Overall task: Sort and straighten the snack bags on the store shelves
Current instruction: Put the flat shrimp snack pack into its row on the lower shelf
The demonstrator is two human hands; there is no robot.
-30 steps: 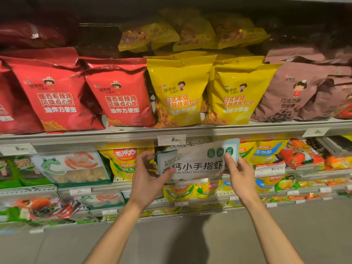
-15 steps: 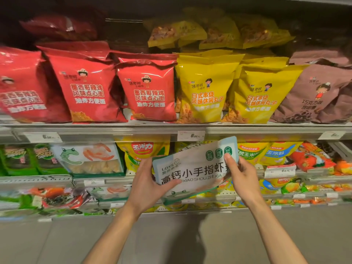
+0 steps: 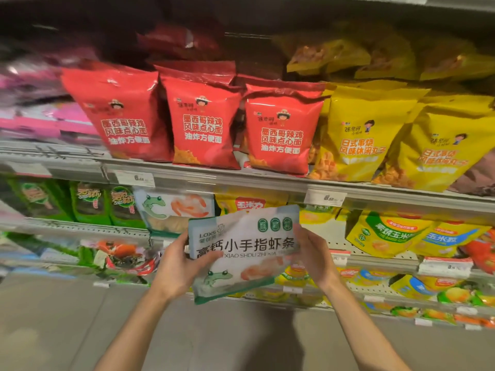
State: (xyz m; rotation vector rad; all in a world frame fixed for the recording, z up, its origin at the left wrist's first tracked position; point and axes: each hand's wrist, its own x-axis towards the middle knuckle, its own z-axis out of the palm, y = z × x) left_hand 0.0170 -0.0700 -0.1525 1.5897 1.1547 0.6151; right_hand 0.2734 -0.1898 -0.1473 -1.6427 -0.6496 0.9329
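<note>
Since the earlier frame the shrimp-stick bag (image 3: 242,253) has come lower and nearer. Left hand (image 3: 180,266) and right hand (image 3: 312,254) each grip a side edge, holding it clear of the shelf (image 3: 267,183). It looks light, soft, slippery; side seams likely suit holding.

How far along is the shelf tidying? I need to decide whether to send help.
Looks done: the red bags and yellow bags on the upper shelf stand upright in colour groups. In hand: the left hand and right hand hold a white shrimp-stick bag off the shelf; a matching bag sits to the left. Left: the lower-left packets lie jumbled.
</note>
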